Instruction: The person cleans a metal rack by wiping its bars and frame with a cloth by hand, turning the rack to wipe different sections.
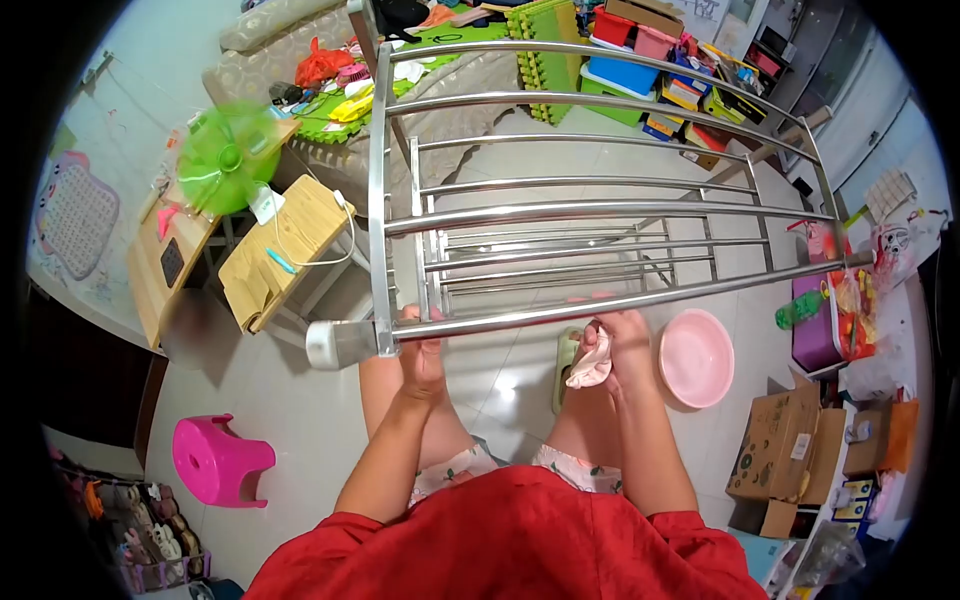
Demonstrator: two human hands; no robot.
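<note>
A large stainless-steel rack (510, 317) with several curved horizontal bars spans the space in front of me, tilted in the view. My left hand (425, 368) is closed round its near bar, close to the left corner post with its white end cap (323, 346). Bunched in my right hand (626, 345) is a pale pink cloth (591, 366). That hand is closed and lies against the same near bar, right of its middle. Some fingertips show beyond the bar; the rest are partly hidden by it.
A pink basin (697, 358) stands on the floor at right, near cardboard boxes (772, 440). To the left are a magenta stool (222, 460), small wooden tables (285, 250) and a spinning green fan (229, 157). Behind the rack is a cluttered sofa (290, 65).
</note>
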